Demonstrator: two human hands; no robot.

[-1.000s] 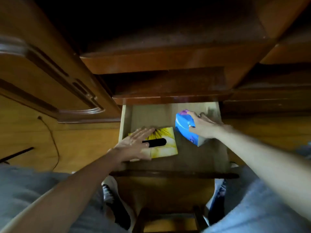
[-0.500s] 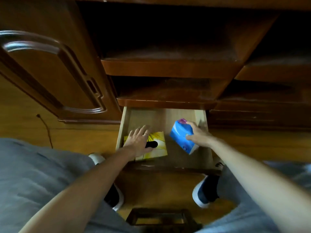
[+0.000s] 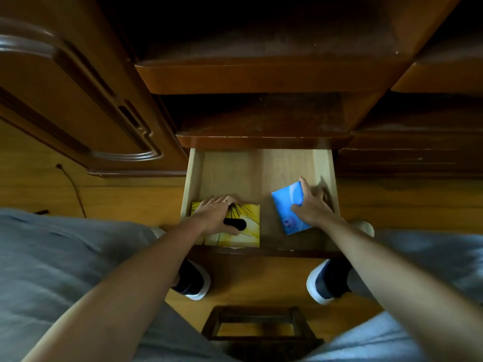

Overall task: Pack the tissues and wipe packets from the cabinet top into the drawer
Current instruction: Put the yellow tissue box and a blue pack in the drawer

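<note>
Dim wooden cabinetry frames a pale wooden drawer (image 3: 261, 168) pulled open above a yellow wood floor (image 3: 146, 199). Inside it, a yellow tissue box with a black oval slot (image 3: 245, 226) lies flat in the near left corner, its edges close against the drawer's front and left wall, a placing that seems meant to leave the rest of the floor free. The person's left hand (image 3: 211, 215) rests on top of the box, fingers (image 3: 222, 202) laid loosely over its far edge and thumb beside the slot, apparently pressing it into the corner. To the right, a blue soft plastic packet of tissues or wipes (image 3: 287, 205) lies at a slant on the drawer bottom, well apart from the box. The right hand (image 3: 311, 207) holds it along its right side, fingers curled round the far edge and thumb pressed on its face, probably to square it up or slide it toward the right wall. Between the two items the drawer bottom shows bare wood. Above the drawer, dark brown shelves (image 3: 261, 74) recede into shadow; the cabinet top cannot be seen, so what remains there is unknown. Below, two dark shoes with white soles (image 3: 326, 280) stand either side of a dark wooden frame (image 3: 258, 325).
</note>
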